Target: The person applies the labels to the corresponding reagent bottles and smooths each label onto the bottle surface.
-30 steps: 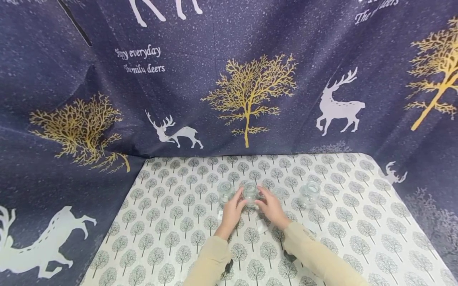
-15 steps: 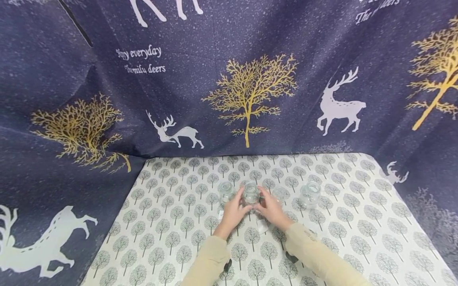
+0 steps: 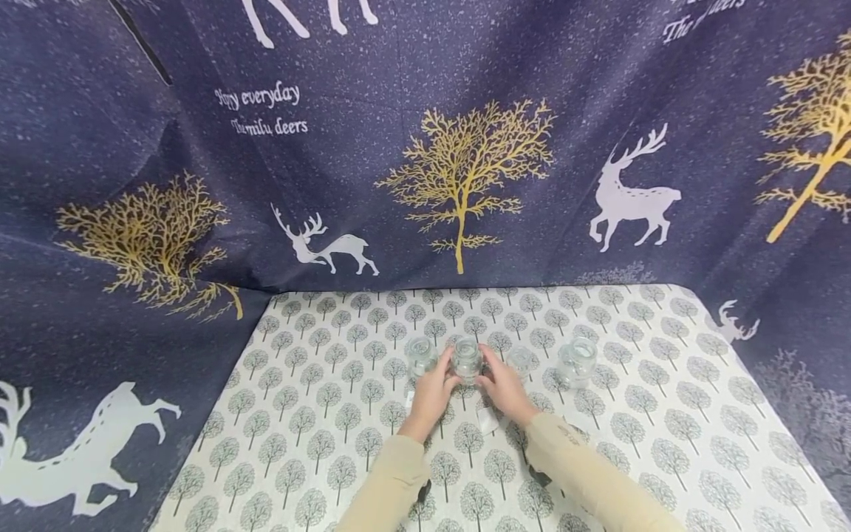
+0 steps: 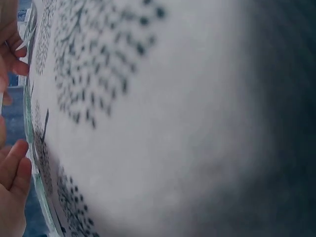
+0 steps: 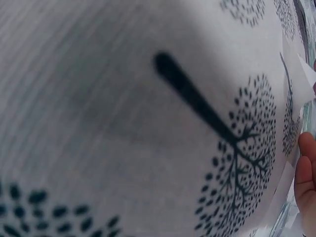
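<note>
In the head view, a small clear glass jar stands upright on the tree-print cloth between both hands. My left hand holds its left side, fingers along the glass and thumb towards the front. On the opposite side, my right hand holds the jar with fingers and thumb spread around it. A second glass jar stands just left of the left fingers. Beyond the right hand's knuckles lies a low clear glass piece. Only fingers at the edge show in the right wrist view.
Further right stands a wider glass jar. A white paper tag lies below the right hand. The tree-print tablecloth covers the table, and a dark blue deer-print curtain hangs behind and at the sides.
The left thumb reached across the front of the jar towards the right thumb half a second ago and is now drawn back. The jars stay in place.
</note>
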Action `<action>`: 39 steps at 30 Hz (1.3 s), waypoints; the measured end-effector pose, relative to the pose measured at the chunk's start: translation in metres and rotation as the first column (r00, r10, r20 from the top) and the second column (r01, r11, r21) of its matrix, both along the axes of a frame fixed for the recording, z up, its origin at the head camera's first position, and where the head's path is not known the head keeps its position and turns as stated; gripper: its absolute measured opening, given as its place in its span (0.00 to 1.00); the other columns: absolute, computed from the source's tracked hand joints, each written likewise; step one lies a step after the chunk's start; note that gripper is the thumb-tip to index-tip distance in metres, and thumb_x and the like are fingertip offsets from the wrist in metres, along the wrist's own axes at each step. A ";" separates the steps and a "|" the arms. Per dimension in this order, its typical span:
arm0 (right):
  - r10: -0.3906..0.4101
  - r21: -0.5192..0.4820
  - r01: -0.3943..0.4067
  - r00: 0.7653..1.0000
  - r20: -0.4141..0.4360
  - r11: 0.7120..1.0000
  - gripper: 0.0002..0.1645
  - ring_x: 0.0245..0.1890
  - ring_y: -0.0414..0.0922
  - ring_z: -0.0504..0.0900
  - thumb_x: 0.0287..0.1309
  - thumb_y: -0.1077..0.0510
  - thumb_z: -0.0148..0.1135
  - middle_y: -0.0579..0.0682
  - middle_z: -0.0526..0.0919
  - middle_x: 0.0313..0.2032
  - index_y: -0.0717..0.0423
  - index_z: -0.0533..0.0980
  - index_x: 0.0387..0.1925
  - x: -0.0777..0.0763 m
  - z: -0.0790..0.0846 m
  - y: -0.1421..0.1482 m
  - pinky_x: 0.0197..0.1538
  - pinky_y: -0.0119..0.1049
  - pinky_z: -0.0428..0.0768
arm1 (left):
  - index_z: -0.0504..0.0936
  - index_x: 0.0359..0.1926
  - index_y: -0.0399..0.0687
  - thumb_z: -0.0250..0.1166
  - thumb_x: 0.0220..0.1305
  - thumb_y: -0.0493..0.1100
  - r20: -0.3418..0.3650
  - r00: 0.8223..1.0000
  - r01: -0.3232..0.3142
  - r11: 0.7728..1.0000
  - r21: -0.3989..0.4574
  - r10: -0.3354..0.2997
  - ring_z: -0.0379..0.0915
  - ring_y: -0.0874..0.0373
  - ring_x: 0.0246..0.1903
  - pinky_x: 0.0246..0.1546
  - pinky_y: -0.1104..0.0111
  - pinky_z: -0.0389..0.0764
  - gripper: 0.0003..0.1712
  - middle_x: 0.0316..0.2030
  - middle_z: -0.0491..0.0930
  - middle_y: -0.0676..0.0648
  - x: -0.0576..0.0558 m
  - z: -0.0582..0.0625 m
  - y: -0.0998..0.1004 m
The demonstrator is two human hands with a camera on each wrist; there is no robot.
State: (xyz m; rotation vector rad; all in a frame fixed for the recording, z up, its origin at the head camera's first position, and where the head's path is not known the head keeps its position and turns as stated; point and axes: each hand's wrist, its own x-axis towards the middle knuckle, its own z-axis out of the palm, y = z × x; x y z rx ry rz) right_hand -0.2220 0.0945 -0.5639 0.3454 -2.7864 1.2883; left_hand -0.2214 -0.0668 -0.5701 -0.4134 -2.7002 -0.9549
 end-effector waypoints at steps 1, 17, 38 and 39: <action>-0.001 0.007 0.001 1.000 -0.005 1.000 0.39 0.45 0.53 0.78 0.51 0.62 0.58 0.59 0.73 0.53 0.46 0.54 0.63 0.000 0.001 0.001 0.45 0.42 0.78 | 0.60 0.62 0.54 0.60 0.53 0.47 -0.004 1.000 0.002 1.000 0.001 -0.002 0.72 0.63 0.15 0.31 0.71 0.79 0.34 0.38 0.82 0.43 0.000 0.000 -0.001; 0.021 -0.012 -0.021 0.999 0.029 1.000 0.45 0.26 0.40 0.74 0.46 0.51 0.63 0.60 0.72 0.52 0.55 0.53 0.63 0.003 0.004 -0.001 0.33 0.33 0.76 | 0.56 0.64 0.56 0.56 0.55 0.59 0.076 0.996 0.038 0.999 0.033 -0.040 0.73 0.64 0.18 0.27 0.71 0.77 0.37 0.31 0.81 0.44 0.001 -0.003 -0.004; -0.039 -0.040 0.039 0.999 0.010 0.998 0.50 0.21 0.36 0.70 0.42 0.53 0.66 0.58 0.75 0.46 0.57 0.50 0.64 0.009 0.005 -0.003 0.25 0.26 0.72 | 0.55 0.65 0.53 0.60 0.53 0.55 0.100 0.995 0.003 1.000 -0.014 -0.002 0.69 0.65 0.17 0.23 0.74 0.73 0.40 0.25 0.78 0.48 0.010 0.006 -0.004; -0.039 -0.052 0.040 0.999 0.021 0.998 0.50 0.22 0.36 0.70 0.43 0.54 0.66 0.58 0.74 0.47 0.57 0.50 0.64 0.011 0.006 -0.002 0.25 0.26 0.72 | 0.54 0.65 0.53 0.60 0.53 0.54 0.108 0.994 0.012 1.000 -0.014 -0.010 0.73 0.63 0.20 0.26 0.72 0.76 0.40 0.30 0.80 0.46 0.013 0.008 -0.006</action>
